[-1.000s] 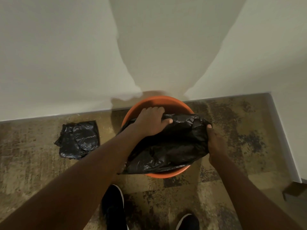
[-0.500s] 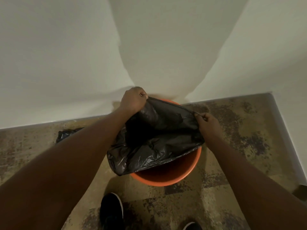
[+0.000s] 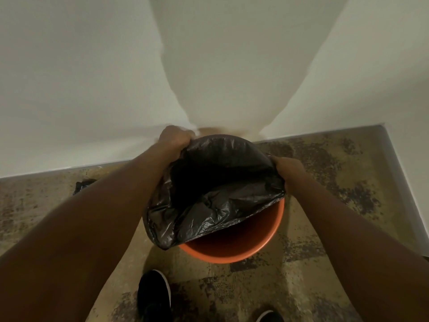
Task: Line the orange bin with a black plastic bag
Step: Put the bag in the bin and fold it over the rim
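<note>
Both my hands pinch the bag [image 3: 216, 189] mouth: left hand [image 3: 174, 139] at far rim, right hand [image 3: 289, 169] at side, spreading it over the bin [image 3: 234, 248]; near rim uncovered.

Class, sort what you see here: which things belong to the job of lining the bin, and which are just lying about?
Part of the job:
orange bin
black plastic bag
left hand, gripping the bag's edge
right hand, gripping the bag's edge

Just lying about:
crumpled black bag on the floor, mostly hidden
black shoes
</note>
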Action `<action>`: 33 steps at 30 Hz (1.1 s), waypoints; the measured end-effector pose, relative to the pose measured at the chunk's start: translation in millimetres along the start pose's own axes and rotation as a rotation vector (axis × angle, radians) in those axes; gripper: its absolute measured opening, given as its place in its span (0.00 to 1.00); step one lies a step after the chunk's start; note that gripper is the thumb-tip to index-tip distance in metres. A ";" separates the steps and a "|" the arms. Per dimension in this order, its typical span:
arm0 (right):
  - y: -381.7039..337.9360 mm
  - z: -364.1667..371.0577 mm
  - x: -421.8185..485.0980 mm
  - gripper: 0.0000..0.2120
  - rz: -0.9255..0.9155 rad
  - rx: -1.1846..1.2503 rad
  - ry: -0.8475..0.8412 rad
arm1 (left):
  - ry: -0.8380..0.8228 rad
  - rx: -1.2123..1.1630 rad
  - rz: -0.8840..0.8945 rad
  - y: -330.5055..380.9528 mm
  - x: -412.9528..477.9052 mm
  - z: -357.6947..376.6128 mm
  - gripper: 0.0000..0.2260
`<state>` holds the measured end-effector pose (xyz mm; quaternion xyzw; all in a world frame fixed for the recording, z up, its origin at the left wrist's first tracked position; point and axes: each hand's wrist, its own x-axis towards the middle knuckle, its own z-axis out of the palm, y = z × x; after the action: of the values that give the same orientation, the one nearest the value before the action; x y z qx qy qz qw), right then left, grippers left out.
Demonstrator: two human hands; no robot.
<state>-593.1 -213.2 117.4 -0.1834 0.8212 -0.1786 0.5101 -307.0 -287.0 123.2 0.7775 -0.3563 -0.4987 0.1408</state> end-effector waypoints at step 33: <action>97.2 -19.2 -77.2 0.18 -0.399 -0.275 0.005 | 0.136 -1.125 -0.467 -165.4 -173.1 -27.9 0.05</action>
<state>-590.2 -89.4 138.3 -0.4092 0.7865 -0.1627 0.4330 -257.2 -53.8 157.9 0.6717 0.1513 -0.5773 0.4389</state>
